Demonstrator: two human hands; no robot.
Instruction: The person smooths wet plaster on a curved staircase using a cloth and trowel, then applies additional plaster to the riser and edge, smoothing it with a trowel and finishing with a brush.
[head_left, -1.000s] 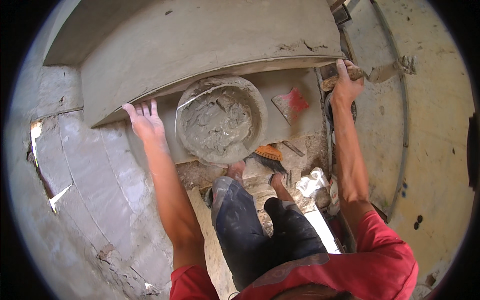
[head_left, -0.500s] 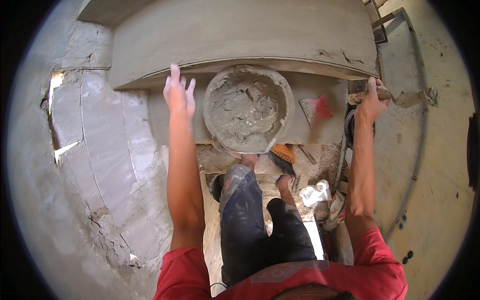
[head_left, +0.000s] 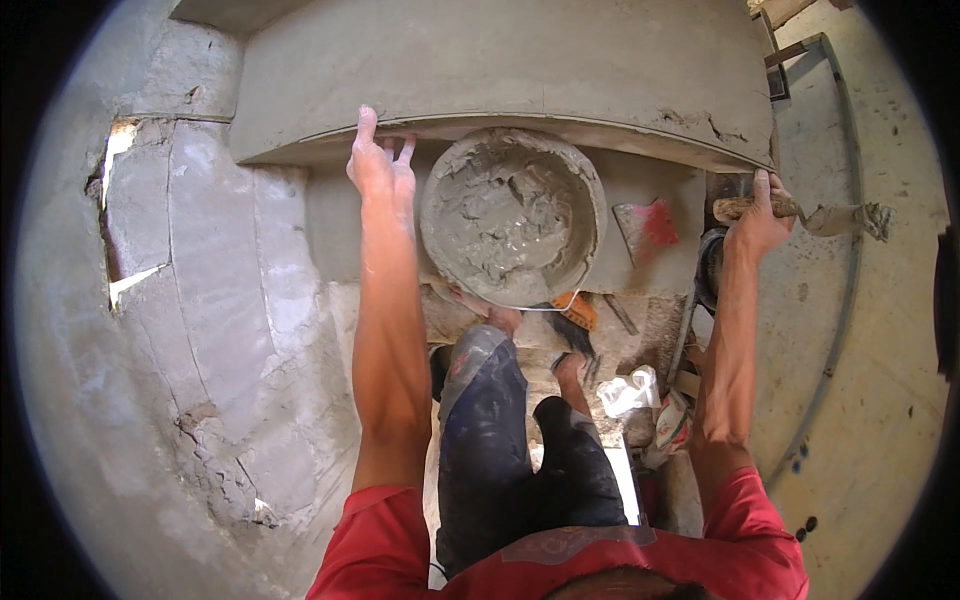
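Note:
My left hand (head_left: 384,168) is at the left part of the long front edge (head_left: 560,127) of a grey plastered step. Its fingers are spread, one reaching up over the edge and others against the face below. My right hand (head_left: 760,222) is closed around the wooden handle of a trowel (head_left: 835,220), its mortar-smeared blade pointing right. A fingertip of that hand meets the edge's right end. Between my arms stands a round bucket (head_left: 432,225) of wet grey mortar (head_left: 510,225), its wire handle hanging at the near side.
A red-stained triangular plate (head_left: 640,228) lies right of the bucket. An orange-backed brush (head_left: 578,312) rests below it, near my feet. A dark round container (head_left: 710,265) stands beside my right forearm. Rough, cracked plaster (head_left: 215,260) covers the left side; a crumpled white bag (head_left: 630,390) lies lower right.
The view has shifted slightly, so most things sit a little further right. My left hand has turned and settled closer against the edge. The trowel stays in my right hand.

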